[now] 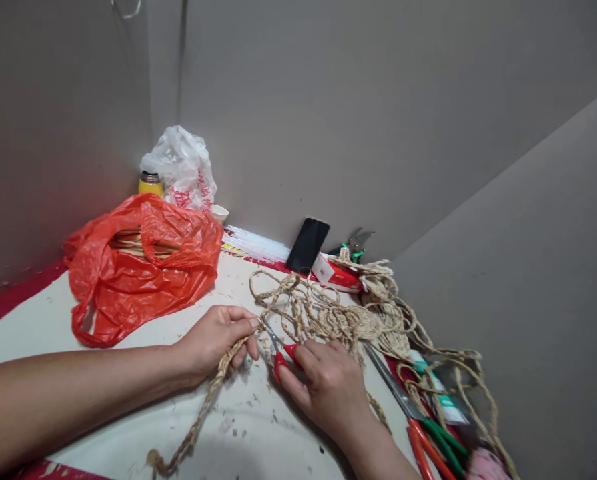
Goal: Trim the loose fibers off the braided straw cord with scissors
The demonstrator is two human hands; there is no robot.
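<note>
My left hand (225,335) pinches a braided straw rope (205,407), whose tail hangs down toward the front of the table and ends in a knot. In my right hand (328,383) is a small pair of scissors (279,353) with red handles. Its blades point up and left, close to the rope at my left fingertips; whether they touch it I cannot tell. Behind both hands lies a tangled heap of the same braided cord (323,313), which spreads to the right.
A red plastic bag (178,293) of flat brown material sits at left, with a white bag (183,167) and yellow jar (151,184) behind. A phone (308,245) leans on the wall. Large orange-handled scissors (418,440) and pruning shears (357,241) lie right.
</note>
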